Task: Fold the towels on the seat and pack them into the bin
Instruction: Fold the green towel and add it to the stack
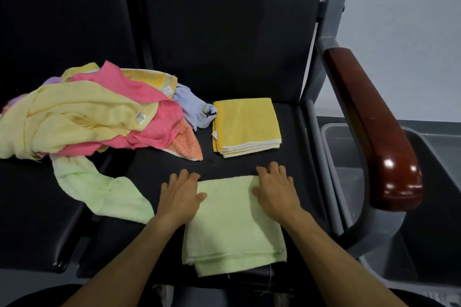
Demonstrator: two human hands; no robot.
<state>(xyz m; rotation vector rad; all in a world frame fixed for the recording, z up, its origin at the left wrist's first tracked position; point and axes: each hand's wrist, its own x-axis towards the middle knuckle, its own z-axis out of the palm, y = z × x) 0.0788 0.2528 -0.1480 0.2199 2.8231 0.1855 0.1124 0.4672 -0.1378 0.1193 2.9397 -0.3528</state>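
Both hands lay flat on one folded green towel (pixel 232 222) at the near edge of the seat (pixel 249 62): left hand (pixel 180 197) on its left edge, right hand (pixel 277 192) on its far right corner, fingers spread and straight, gripping nothing. Beyond sat one folded yellow towel (pixel 245 126); left, one loose heap of towels (pixel 94 112). One grey bin (pixel 349 177) stood right, past the armrest (pixel 374 127).

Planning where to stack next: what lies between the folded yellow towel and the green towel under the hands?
Only bare black seat, per the head view.
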